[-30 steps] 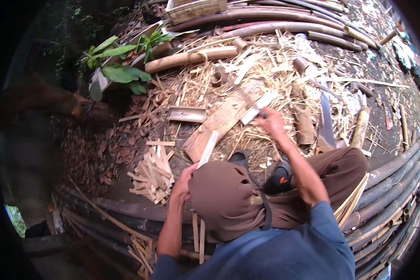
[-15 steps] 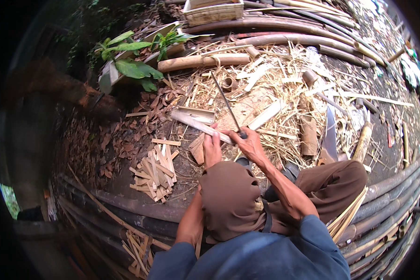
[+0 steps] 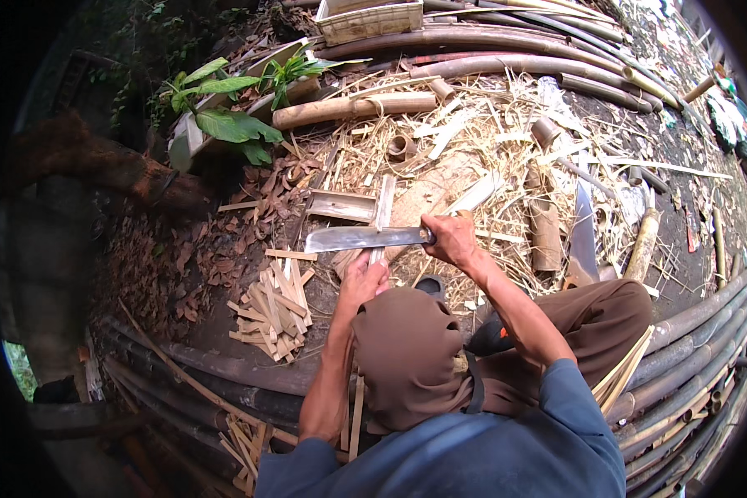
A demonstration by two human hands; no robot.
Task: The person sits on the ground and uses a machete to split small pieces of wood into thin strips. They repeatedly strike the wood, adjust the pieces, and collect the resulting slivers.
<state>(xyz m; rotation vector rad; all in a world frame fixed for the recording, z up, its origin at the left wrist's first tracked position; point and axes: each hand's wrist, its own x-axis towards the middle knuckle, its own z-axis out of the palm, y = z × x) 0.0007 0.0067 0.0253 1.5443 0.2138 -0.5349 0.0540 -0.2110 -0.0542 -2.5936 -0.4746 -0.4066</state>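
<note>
My right hand (image 3: 451,239) is closed round the dark handle of a machete. The machete's broad metal blade (image 3: 349,240) points left and crosses over a pale split-bamboo strip (image 3: 385,203). My left hand (image 3: 363,278) grips the near end of that strip, just below the blade; its fingertips are partly hidden. The strip's far end points away from me. Whether the blade's edge bites into the strip, I cannot tell. Beside the strip lies a split bamboo half (image 3: 340,206), hollow side up. A worn wooden board (image 3: 427,195) lies under the work area.
A heap of short bamboo strips (image 3: 272,311) lies left of my knee. To the right are a bamboo tube (image 3: 544,236) and a handsaw (image 3: 583,224). Shavings (image 3: 506,108) cover the ground ahead. Farther back are bamboo poles (image 3: 490,41) and a plastic crate (image 3: 370,23).
The machete has swung from pointing away to lying leftward across the strip, its flat now showing. The strip has turned from slanting left to pointing away from me.
</note>
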